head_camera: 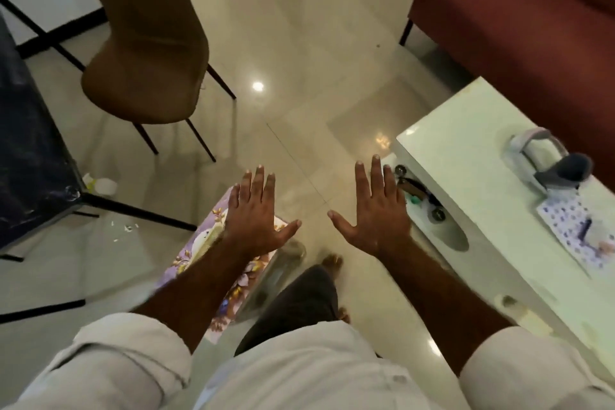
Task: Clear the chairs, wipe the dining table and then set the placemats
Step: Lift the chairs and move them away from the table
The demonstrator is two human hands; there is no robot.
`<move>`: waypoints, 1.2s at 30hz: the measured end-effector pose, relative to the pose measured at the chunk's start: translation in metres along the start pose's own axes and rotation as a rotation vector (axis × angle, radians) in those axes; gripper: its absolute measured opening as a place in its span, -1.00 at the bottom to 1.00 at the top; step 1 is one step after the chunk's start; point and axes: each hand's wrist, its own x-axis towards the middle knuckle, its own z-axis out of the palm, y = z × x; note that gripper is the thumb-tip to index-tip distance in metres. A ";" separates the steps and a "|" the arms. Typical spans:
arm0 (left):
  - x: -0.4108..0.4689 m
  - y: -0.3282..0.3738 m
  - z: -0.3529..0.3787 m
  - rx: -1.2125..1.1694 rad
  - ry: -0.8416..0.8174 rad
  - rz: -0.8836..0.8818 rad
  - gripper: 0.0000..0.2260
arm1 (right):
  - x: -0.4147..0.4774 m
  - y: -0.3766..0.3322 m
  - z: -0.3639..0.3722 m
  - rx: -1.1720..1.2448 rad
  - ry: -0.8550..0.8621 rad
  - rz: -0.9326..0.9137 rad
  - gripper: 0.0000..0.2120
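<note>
My left hand (256,215) and my right hand (374,210) are stretched out flat in front of me over the floor, fingers spread, palms down, holding nothing. Under my left forearm a purple floral placemat (199,260) lies on what looks like a glass surface. A brown dining chair (143,53) stands pulled out at the upper left. The dark dining table (30,156) fills the left edge, with black metal legs below it.
A white low table (492,210) at the right carries a headset-like device (549,163) and a patterned card (579,230). A red sofa (532,10) stands at the upper right. Bits of litter (100,185) lie on the glossy tiled floor near the table leg.
</note>
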 end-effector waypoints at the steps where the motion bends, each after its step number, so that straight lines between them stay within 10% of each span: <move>1: 0.010 0.003 -0.003 -0.004 0.025 -0.023 0.14 | 0.016 0.004 -0.003 -0.005 -0.007 -0.023 0.14; 36: 0.497 -0.182 -0.214 -0.918 0.140 -1.167 0.12 | 0.752 -0.170 -0.121 -0.258 -0.194 -0.824 0.12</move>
